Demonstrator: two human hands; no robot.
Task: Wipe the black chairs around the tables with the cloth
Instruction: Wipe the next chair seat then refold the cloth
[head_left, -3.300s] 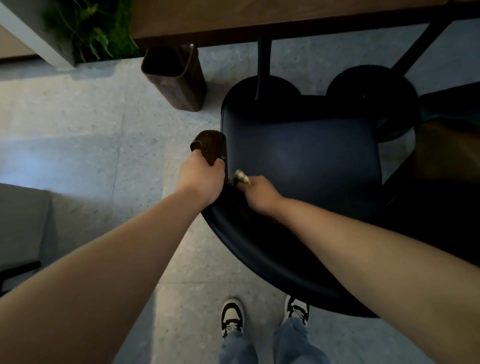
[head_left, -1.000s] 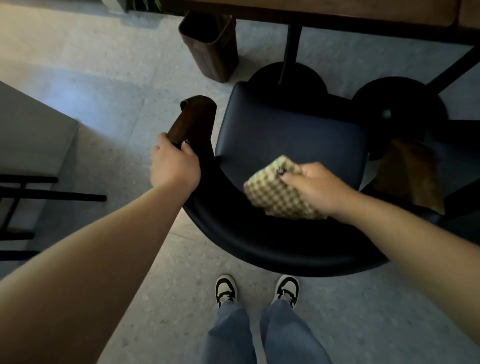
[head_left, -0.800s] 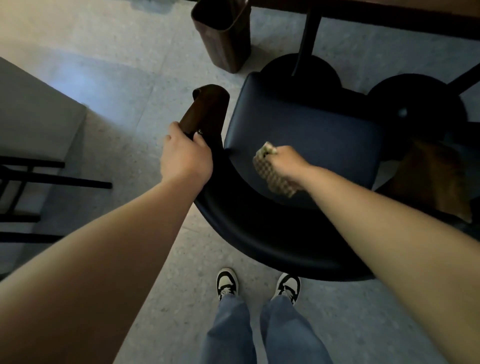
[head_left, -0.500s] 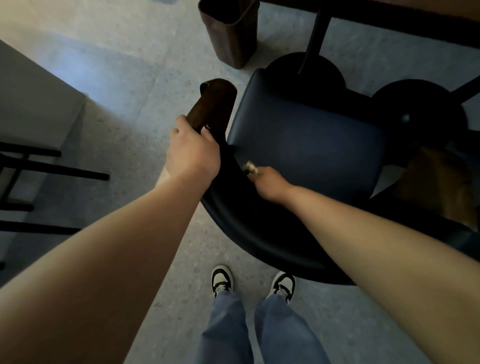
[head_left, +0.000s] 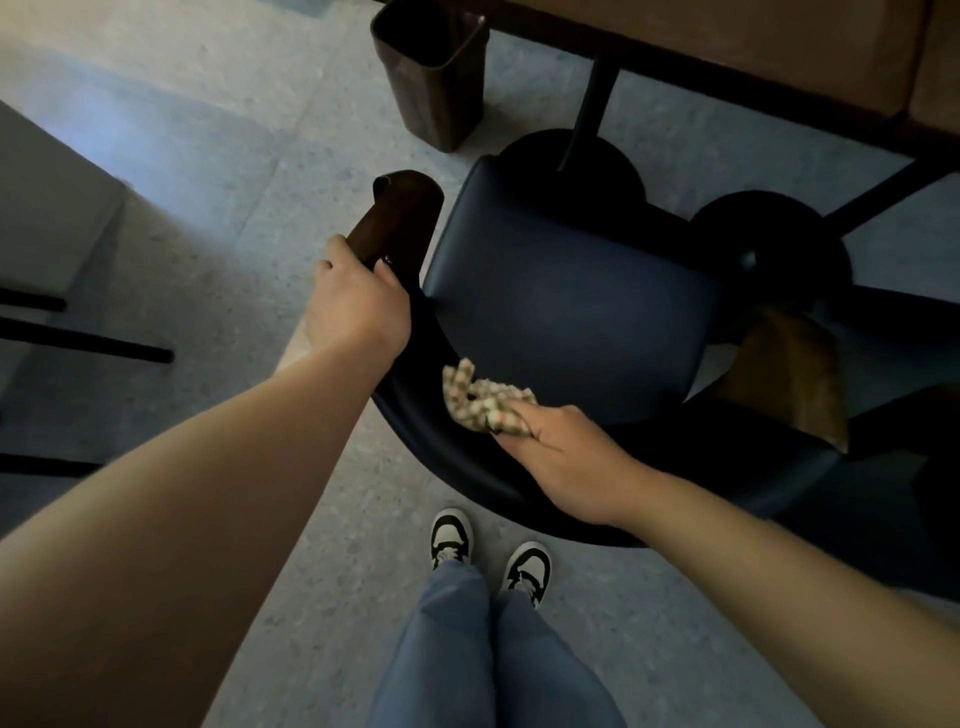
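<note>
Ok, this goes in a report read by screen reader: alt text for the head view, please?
Seen from above, a person's right hand presses a checked cloth against the curved back of a black chair, while the left hand grips its brown wooden armrest. A brown bin stands beside a table.

Both arms are bare from the upper forearm down to the wrist, with no sleeves, watch or bracelet showing on either. The left hand (head_left: 358, 306) and the right hand (head_left: 561, 457) wear no gloves or rings that can be made out. The legs are in loose blue jeans (head_left: 488, 649) with soft folds at the hem. The feet wear low sneakers (head_left: 452, 535) in black and white, with white laces, white toe panels and dark trim around them.
</note>
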